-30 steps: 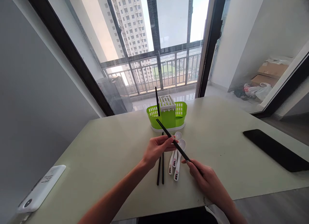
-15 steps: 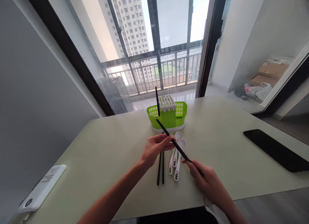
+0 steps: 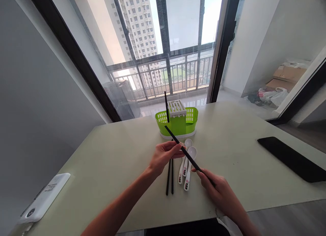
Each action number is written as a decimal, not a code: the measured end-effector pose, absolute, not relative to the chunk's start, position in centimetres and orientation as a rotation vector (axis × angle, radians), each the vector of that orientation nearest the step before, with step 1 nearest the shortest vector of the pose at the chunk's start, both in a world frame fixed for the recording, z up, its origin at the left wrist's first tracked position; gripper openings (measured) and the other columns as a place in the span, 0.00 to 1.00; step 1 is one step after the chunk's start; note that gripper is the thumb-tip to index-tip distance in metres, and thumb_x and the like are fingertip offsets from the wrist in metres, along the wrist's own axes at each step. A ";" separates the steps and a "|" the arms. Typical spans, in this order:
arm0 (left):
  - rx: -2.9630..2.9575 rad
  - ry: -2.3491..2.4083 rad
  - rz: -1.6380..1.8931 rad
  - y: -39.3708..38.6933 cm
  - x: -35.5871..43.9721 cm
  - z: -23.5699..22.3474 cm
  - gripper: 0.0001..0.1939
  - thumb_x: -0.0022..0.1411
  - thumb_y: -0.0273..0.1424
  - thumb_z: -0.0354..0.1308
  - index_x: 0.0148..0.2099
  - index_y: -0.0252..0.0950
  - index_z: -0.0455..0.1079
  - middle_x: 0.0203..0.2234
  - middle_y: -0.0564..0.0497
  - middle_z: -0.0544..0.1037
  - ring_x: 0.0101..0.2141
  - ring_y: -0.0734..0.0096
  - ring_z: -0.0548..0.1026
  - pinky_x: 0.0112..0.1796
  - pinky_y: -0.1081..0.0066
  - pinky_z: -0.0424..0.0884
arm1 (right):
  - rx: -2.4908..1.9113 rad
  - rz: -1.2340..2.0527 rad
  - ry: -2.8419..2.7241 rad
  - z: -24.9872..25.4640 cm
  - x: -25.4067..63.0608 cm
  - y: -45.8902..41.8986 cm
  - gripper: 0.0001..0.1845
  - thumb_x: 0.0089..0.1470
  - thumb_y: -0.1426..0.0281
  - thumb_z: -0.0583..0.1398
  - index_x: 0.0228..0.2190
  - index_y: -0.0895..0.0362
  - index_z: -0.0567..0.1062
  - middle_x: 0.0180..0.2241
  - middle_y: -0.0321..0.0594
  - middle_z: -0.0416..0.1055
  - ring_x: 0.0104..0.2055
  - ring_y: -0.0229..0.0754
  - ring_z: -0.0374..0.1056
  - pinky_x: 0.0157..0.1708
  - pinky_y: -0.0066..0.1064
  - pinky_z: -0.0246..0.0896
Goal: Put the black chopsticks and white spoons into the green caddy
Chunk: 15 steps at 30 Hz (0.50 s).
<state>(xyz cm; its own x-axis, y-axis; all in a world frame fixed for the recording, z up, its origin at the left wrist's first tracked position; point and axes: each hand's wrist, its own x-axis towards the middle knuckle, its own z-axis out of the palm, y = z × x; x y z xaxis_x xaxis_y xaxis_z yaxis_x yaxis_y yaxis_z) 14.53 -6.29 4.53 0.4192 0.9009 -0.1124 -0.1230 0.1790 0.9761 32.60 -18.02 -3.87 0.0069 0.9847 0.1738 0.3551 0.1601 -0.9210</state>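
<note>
A pair of black chopsticks point(image 3: 190, 159), held close together, slants over the table between my two hands. My left hand point(image 3: 163, 156) pinches them near the middle, and my right hand point(image 3: 216, 187) closes round their lower end. Beneath my left hand, two more black chopsticks point(image 3: 168, 178) lie on the table, partly covered by it. Beside those rest three white spoons point(image 3: 187, 176) with printed handles, bowls pointing away from me. Behind them stands a green cutlery holder point(image 3: 178, 126) with a slotted white top; black chopsticks point(image 3: 166, 107) stand upright in its left basket.
On the pale table point(image 3: 119, 154), a white device point(image 3: 44, 197) lies at the left edge and a flat black object point(image 3: 292, 158) at the right. Beyond the table are glass doors and a balcony. Cardboard boxes point(image 3: 289, 76) and bags are stacked at the far right.
The view has shifted very slightly. Both hands keep the same grip on the chopsticks, whose tips look closer together than a second ago.
</note>
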 end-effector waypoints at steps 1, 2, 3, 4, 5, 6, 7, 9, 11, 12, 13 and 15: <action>1.178 0.851 0.874 -6.3 14.5 4.8 0.21 0.52 0.43 0.74 0.41 0.30 0.81 0.38 0.42 0.86 0.38 0.59 0.84 0.46 0.60 0.81 | -1.356 0.862 -1.513 -4.0 32.6 -18.0 0.29 0.68 0.51 0.50 0.49 0.58 0.79 0.23 0.33 0.65 0.24 0.37 0.59 0.26 0.25 0.57; 1.202 0.848 0.888 -6.2 14.4 5.3 0.21 0.53 0.43 0.73 0.42 0.30 0.81 0.38 0.42 0.86 0.37 0.59 0.84 0.46 0.60 0.81 | -1.365 0.863 -1.513 -4.1 32.6 -18.1 0.28 0.68 0.51 0.50 0.49 0.58 0.79 0.23 0.33 0.66 0.24 0.37 0.59 0.26 0.25 0.57; 1.229 0.848 0.910 -6.0 14.1 5.9 0.21 0.54 0.43 0.73 0.42 0.31 0.81 0.38 0.42 0.86 0.37 0.60 0.84 0.46 0.60 0.81 | -1.376 0.860 -1.512 -4.2 32.6 -18.1 0.28 0.68 0.51 0.50 0.49 0.57 0.79 0.24 0.33 0.67 0.24 0.37 0.59 0.26 0.26 0.57; 1.258 0.852 0.942 -5.7 13.8 6.6 0.21 0.54 0.43 0.73 0.42 0.31 0.81 0.37 0.43 0.86 0.37 0.60 0.84 0.46 0.60 0.82 | -1.387 0.857 -1.514 -4.2 32.6 -18.1 0.28 0.68 0.51 0.50 0.50 0.57 0.79 0.24 0.33 0.68 0.24 0.37 0.59 0.26 0.26 0.57; 1.286 0.861 0.987 -5.4 13.3 7.5 0.20 0.55 0.42 0.72 0.43 0.31 0.81 0.37 0.43 0.86 0.37 0.61 0.84 0.46 0.60 0.82 | -1.399 0.851 -1.517 -4.3 32.6 -18.2 0.27 0.68 0.51 0.51 0.50 0.56 0.79 0.24 0.33 0.69 0.24 0.37 0.59 0.26 0.26 0.57; 1.313 0.877 1.047 -4.9 12.6 8.6 0.20 0.55 0.42 0.72 0.42 0.32 0.81 0.37 0.44 0.86 0.36 0.61 0.84 0.46 0.60 0.82 | -1.409 0.845 -1.522 -4.4 32.6 -18.2 0.27 0.68 0.51 0.51 0.50 0.56 0.78 0.24 0.33 0.70 0.24 0.37 0.59 0.26 0.26 0.57; 1.342 0.895 1.118 -4.4 11.8 9.8 0.19 0.55 0.41 0.72 0.42 0.32 0.81 0.37 0.45 0.86 0.36 0.62 0.84 0.46 0.61 0.82 | -1.415 0.837 -1.529 -4.4 32.5 -18.3 0.27 0.68 0.51 0.51 0.50 0.55 0.78 0.25 0.33 0.71 0.24 0.37 0.60 0.26 0.26 0.57; 1.390 0.934 1.295 -3.3 10.0 12.5 0.18 0.55 0.40 0.73 0.42 0.33 0.81 0.37 0.46 0.86 0.36 0.63 0.84 0.47 0.61 0.82 | -1.414 0.825 -1.547 -4.5 32.5 -18.3 0.26 0.68 0.52 0.51 0.50 0.55 0.78 0.26 0.35 0.73 0.25 0.38 0.63 0.27 0.26 0.58; 1.442 0.965 1.509 -2.2 8.3 15.1 0.18 0.54 0.40 0.73 0.41 0.33 0.81 0.37 0.46 0.86 0.36 0.63 0.84 0.47 0.61 0.82 | -1.407 0.818 -1.554 -4.5 32.4 -18.3 0.25 0.68 0.52 0.51 0.49 0.54 0.78 0.28 0.36 0.75 0.26 0.39 0.65 0.28 0.27 0.59; 1.473 0.980 1.612 -1.5 7.7 16.1 0.18 0.54 0.40 0.73 0.41 0.33 0.81 0.36 0.46 0.86 0.36 0.64 0.84 0.47 0.61 0.82 | -1.405 0.818 -1.554 -4.6 32.3 -18.2 0.25 0.68 0.52 0.51 0.49 0.54 0.78 0.29 0.36 0.75 0.27 0.39 0.65 0.29 0.27 0.59; 1.510 0.994 1.689 -0.9 7.3 17.0 0.18 0.54 0.40 0.73 0.41 0.32 0.81 0.36 0.46 0.85 0.36 0.64 0.84 0.47 0.61 0.82 | -1.405 0.819 -1.552 -4.6 32.3 -18.2 0.25 0.68 0.52 0.51 0.49 0.54 0.79 0.28 0.36 0.75 0.26 0.39 0.65 0.29 0.27 0.59; 1.582 1.006 1.784 0.7 7.0 18.1 0.18 0.54 0.41 0.72 0.41 0.32 0.80 0.36 0.46 0.85 0.35 0.63 0.84 0.46 0.60 0.82 | -1.410 0.819 -1.545 -4.8 32.3 -18.0 0.25 0.68 0.52 0.51 0.48 0.54 0.79 0.27 0.35 0.74 0.26 0.39 0.64 0.28 0.27 0.59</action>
<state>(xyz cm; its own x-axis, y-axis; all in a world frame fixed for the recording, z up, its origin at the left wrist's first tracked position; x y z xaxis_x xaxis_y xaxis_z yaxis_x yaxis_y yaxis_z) 7.03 0.73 18.07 -0.1593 0.8021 0.5755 0.0774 -0.5711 0.8173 32.25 -18.04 -4.79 0.0148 0.9862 0.1647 0.4174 0.1436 -0.8973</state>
